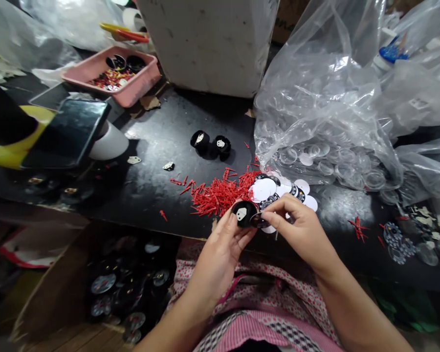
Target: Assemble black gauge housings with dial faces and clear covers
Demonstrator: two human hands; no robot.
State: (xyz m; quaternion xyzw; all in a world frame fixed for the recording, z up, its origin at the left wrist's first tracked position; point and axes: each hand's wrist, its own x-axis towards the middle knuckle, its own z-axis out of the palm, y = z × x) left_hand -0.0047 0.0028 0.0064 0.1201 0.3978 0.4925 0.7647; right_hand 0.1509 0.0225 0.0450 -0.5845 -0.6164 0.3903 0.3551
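My left hand is closed around a round black cup with a pale flat piece inside it. Thumb and fingers of my right hand pinch a dark printed disc at the cup's right side. Just beyond both hands lies a heap of red pointers. White and black printed discs are spread behind my right hand. Farther back on the black table stand two black cups holding similar pale pieces.
A clear bag of transparent round covers fills the right. At the back left is a pink tray, with a phone in front. A carton of finished-looking dials sits below left. A large pale box stands behind.
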